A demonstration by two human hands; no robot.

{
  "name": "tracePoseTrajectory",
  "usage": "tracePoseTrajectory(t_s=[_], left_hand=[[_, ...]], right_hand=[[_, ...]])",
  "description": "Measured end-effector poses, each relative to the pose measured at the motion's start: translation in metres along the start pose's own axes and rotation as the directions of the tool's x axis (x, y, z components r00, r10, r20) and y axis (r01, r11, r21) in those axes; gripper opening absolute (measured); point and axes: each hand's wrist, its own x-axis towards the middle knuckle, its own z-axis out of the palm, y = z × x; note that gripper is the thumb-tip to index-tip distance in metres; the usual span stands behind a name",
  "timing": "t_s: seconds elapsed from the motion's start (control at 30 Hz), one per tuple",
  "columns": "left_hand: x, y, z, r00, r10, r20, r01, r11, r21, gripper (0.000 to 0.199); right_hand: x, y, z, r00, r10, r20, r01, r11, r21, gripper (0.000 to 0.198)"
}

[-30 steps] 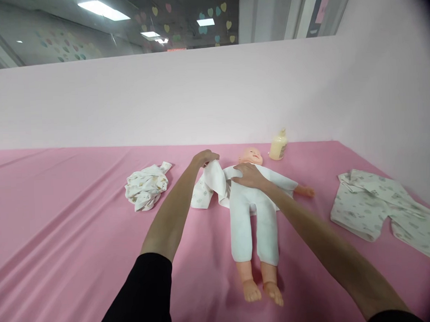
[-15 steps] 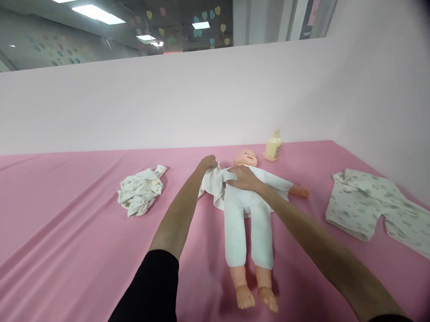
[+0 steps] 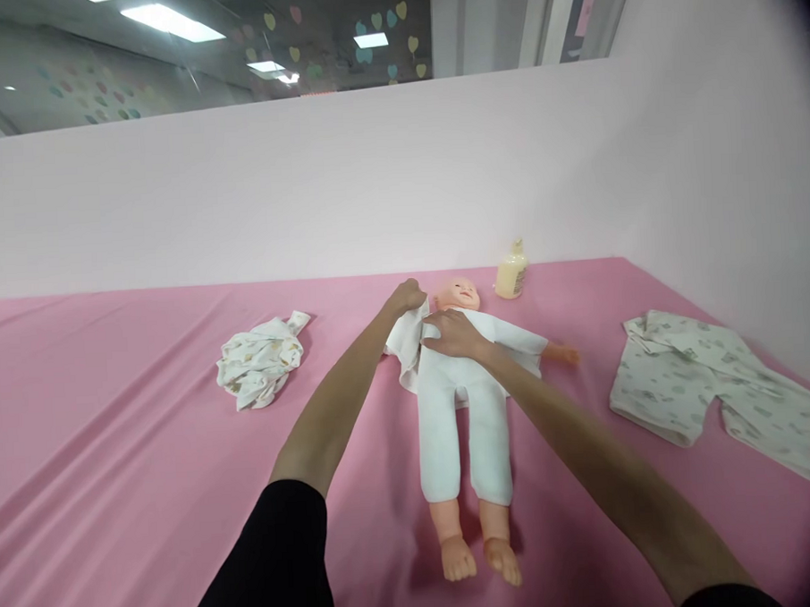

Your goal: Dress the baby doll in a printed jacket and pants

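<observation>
A baby doll (image 3: 463, 426) with a white cloth body lies on its back, head away from me, bare feet toward me. A white baby shirt (image 3: 402, 346) is partly on it: one sleeve covers the arm on the right, and the other side is bunched at the left. My left hand (image 3: 406, 296) is closed on this bunched shirt cloth beside the doll's head. Across the doll's chest lies my right hand (image 3: 455, 333), its thumb and fingers around a white part of the doll near the left shoulder. The doll's left-side arm is mostly hidden.
A crumpled white patterned garment (image 3: 261, 362) lies to the left on the pink sheet (image 3: 151, 493). Printed baby trousers (image 3: 710, 375) are spread at the right. Behind the doll's head stands a pale yellow pump bottle (image 3: 511, 274), near the white wall (image 3: 293, 192).
My left hand has moved slightly right and up with the shirt cloth, closer to the doll's head. My right hand keeps its place on the doll. The view has shifted a little.
</observation>
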Motion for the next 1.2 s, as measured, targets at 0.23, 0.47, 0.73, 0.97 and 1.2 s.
tracePoseTrajectory(t_s=[0.23,0.47,0.73,0.97,1.2], left_hand=[[-0.028,0.011,0.012,0.999,0.047,-0.012,-0.042,0.966,0.254,0.022],[-0.068,0.016,0.012,0.989,0.133,0.063,-0.143,0.969,0.203,0.028],[-0.131,0.015,-0.002,0.978,0.094,0.189,-0.039,0.960,-0.278,0.033],[-0.149,0.031,0.001,0.932,0.243,0.268,-0.091,0.875,-0.476,0.038],[-0.118,0.059,0.052,0.835,0.488,0.253,-0.497,0.867,-0.031,0.044]], right_hand=[[-0.001,-0.007,-0.002,1.000,0.009,-0.003,-0.009,0.999,-0.031,0.031],[-0.021,-0.004,-0.013,0.999,-0.022,-0.046,0.023,1.000,0.017,0.027],[-0.103,0.086,-0.030,0.892,0.421,-0.166,-0.381,0.897,0.225,0.052],[-0.146,0.151,-0.028,0.833,0.539,0.124,-0.552,0.791,0.265,0.063],[-0.141,0.141,-0.040,0.852,0.513,0.105,-0.523,0.842,0.132,0.034]])
